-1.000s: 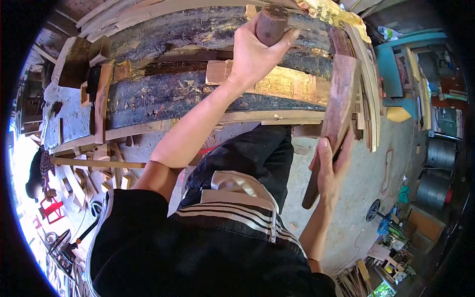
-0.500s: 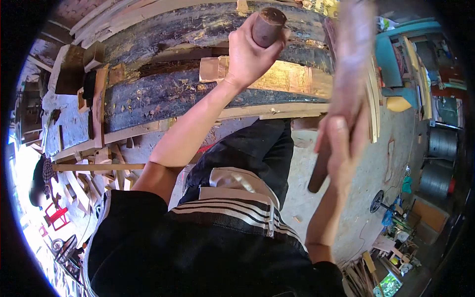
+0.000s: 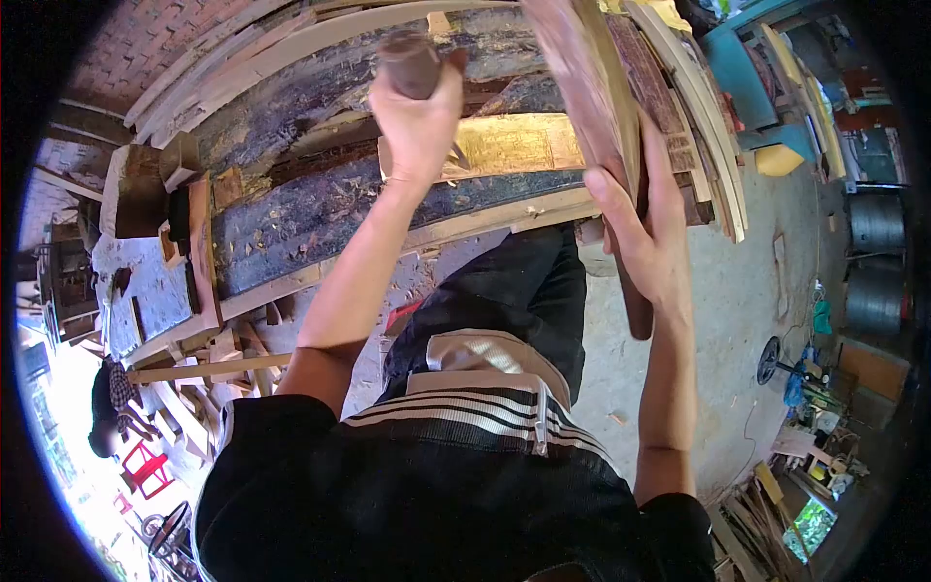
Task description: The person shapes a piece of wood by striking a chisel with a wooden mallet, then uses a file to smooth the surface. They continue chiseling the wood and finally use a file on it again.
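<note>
Cylinder of dark-brown wood (image 3: 410, 68) sits wrapped in left hand (image 3: 415, 138), we note; right hand (image 3: 652, 238) clasps long brown wooden plank (image 3: 590, 89), both pieces farther left than earlier.

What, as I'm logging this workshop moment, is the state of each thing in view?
Brown cylindrical wooden handle: gripped in bare left hand
Long brown wooden club: gripped in bare right hand
Dark rough wooden bench: littered with chips
Flat yellowish wooden board: lying on the bench
</note>
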Motion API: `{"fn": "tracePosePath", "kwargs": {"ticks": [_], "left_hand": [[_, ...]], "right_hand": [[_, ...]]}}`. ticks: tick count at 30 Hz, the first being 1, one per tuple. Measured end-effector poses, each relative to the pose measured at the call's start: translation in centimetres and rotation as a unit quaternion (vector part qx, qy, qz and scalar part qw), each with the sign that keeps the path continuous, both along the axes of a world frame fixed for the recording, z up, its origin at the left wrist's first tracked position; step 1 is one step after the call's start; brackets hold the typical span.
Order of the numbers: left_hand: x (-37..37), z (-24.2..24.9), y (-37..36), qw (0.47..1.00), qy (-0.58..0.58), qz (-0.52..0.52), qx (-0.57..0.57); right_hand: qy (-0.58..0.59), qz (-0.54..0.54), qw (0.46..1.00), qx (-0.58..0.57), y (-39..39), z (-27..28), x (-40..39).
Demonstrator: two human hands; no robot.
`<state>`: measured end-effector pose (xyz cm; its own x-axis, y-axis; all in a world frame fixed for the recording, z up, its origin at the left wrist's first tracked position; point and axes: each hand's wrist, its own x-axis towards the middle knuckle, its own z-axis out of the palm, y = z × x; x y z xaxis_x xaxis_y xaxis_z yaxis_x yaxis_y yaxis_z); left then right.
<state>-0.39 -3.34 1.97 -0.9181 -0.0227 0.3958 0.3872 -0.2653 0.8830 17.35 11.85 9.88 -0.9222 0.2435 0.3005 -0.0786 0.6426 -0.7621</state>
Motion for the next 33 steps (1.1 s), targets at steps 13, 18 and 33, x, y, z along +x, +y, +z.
{"fn": "tracePosePath", "kwargs": {"ticks": [13,18,33], "left_hand": [[-1.7,-1.9,-9.8,0.896,-0.045,-0.116,-0.426],[-0.1,-5.8,-8.9,0.776,0.030,-0.106,-0.622],[0.1,-5.1,-17.1,0.735,-0.050,-0.098,-0.669]], "right_hand": [[-0.218,-0.208,0.943,-0.144,5.4,-10.6,7.4],[-0.177,-0.249,0.941,-0.143,7.7,-10.3,7.7],[-0.150,-0.149,0.946,0.246,21.9,-15.5,-2.4]]}}
